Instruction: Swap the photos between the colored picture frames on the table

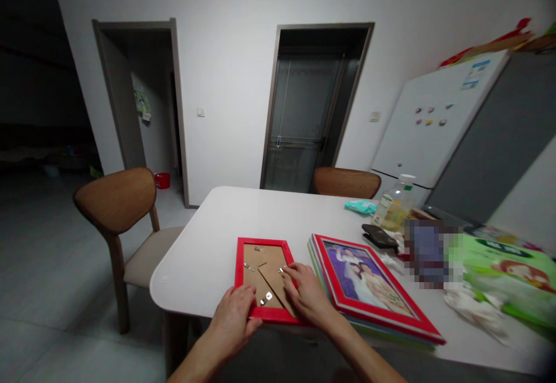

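Note:
A red picture frame lies face down on the table, its brown backing board showing with a dark diagonal stand leg and small metal clips near the edges. My left hand grips the near left corner, fingers curled over the rim. At the right side, my right hand has its bent fingers on the frame, fingertips touching the right clip. Close to that hand is a stack of frames, topped by a red-framed photo of people in wedding clothes.
Right of the stack are a black clip-like object, a bottle of yellowish liquid, a teal packet, crumpled tissue and a green package. Wooden chairs stand left and behind the white table.

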A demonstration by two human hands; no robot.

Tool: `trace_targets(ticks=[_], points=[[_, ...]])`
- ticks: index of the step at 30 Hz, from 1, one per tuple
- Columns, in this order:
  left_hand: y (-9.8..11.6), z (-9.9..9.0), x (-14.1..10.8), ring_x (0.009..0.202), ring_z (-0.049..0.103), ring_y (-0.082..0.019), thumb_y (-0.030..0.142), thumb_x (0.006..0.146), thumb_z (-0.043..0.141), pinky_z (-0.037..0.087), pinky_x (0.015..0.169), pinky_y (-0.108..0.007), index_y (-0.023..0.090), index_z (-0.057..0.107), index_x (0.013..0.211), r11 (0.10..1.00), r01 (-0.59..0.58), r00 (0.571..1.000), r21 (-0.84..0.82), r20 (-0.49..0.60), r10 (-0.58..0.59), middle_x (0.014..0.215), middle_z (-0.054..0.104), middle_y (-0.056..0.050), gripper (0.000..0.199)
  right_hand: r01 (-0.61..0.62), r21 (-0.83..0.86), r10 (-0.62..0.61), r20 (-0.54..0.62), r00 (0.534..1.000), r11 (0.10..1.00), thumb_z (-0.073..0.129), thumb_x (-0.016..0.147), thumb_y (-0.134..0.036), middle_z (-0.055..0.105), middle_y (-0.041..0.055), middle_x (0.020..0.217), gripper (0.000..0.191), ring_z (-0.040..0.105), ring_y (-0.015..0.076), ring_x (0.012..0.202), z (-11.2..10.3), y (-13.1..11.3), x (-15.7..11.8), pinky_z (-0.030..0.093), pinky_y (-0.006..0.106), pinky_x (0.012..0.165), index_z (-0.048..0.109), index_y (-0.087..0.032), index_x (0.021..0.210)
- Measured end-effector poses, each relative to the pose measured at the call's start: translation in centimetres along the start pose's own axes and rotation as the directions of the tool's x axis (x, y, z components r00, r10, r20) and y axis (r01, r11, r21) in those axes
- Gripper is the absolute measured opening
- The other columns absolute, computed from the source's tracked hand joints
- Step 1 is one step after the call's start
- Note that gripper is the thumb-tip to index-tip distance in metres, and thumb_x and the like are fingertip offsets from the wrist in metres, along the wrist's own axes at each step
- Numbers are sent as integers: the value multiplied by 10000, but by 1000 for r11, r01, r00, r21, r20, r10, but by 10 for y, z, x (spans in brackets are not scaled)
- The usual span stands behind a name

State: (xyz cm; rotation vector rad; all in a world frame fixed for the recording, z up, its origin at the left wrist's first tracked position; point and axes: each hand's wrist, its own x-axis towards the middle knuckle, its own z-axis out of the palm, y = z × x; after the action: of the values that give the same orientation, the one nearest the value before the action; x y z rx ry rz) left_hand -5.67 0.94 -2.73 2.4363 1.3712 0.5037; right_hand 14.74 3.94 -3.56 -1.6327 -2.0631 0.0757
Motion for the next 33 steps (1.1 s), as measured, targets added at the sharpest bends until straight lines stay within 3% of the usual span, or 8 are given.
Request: trace_targets(ticks=[5, 12, 18, 23, 26, 29, 33], points=[[3, -1, 1, 1129, 413, -212, 236, 696, 575, 268, 983, -368, 142, 473, 1124, 1000, 23, 1000, -13, -13, -24, 1206, 491, -106, 450, -21, -120, 23, 18, 1000, 993, 366, 776, -233, 525, 96, 911, 274, 431, 197, 859, 7, 2, 16, 333, 283, 764, 620, -173, 860], [6, 0, -2, 1123, 415, -207, 232, 702, 572, 285, 972, -333, 131, 459, 1145, 999, 41, 999, -17, -24, -41, 1201, 494, -102, 468, -67, -86, 66, -16, 998, 994, 359, 755, -174, 535, 106, 899, 266, 435, 194, 870, 10, 1, 13, 326, 274, 809, 622, -132, 764], [8, -2, -4, 1110, 430, -206, 237, 705, 571, 296, 967, -321, 135, 468, 1137, 998, 58, 998, -28, -18, -59, 1189, 505, -99, 456, -29, -35, 30, 12, 999, 999, 326, 789, -206, 523, 121, 1040, 322, 422, 203, 1009, 6, 5, 5, 299, 278, 900, 636, -127, 830], [4, 2, -4, 1110, 430, -214, 242, 698, 584, 310, 962, -324, 125, 461, 1150, 998, 62, 998, -25, -27, -62, 1199, 495, -108, 484, -17, -15, 17, 40, 999, 1000, 350, 794, -282, 458, 129, 1162, 342, 405, 216, 1073, 5, 6, -3, 307, 327, 916, 577, -142, 1008], [0, 6, -3, 1097, 439, -216, 242, 695, 585, 323, 954, -328, 127, 461, 1151, 998, 50, 998, -23, -41, -51, 1191, 501, -106, 486, 94, -20, -93, 29, 995, 995, 391, 780, -285, 450, 114, 1182, 320, 378, 225, 1094, 3, -8, -12, 290, 370, 923, 568, -185, 1027], [-1, 9, -2, 1097, 439, -217, 251, 707, 570, 323, 954, -338, 126, 468, 1139, 999, 48, 998, -15, -45, -48, 1192, 500, -110, 461, 261, 27, -262, 119, 958, 965, 393, 795, -293, 476, 61, 1148, 271, 379, 204, 1079, -3, -29, -21, 274, 377, 928, 585, -256, 982], [-2, 10, -2, 1099, 439, -215, 272, 723, 547, 334, 943, -347, 151, 470, 1130, 999, 37, 998, -22, -54, -38, 1191, 503, -98, 432, 307, 57, -312, 183, 932, 950, 390, 805, -341, 489, 44, 1117, 256, 348, 201, 1094, -14, -46, -30, 240, 386, 946, 606, -273, 925]])
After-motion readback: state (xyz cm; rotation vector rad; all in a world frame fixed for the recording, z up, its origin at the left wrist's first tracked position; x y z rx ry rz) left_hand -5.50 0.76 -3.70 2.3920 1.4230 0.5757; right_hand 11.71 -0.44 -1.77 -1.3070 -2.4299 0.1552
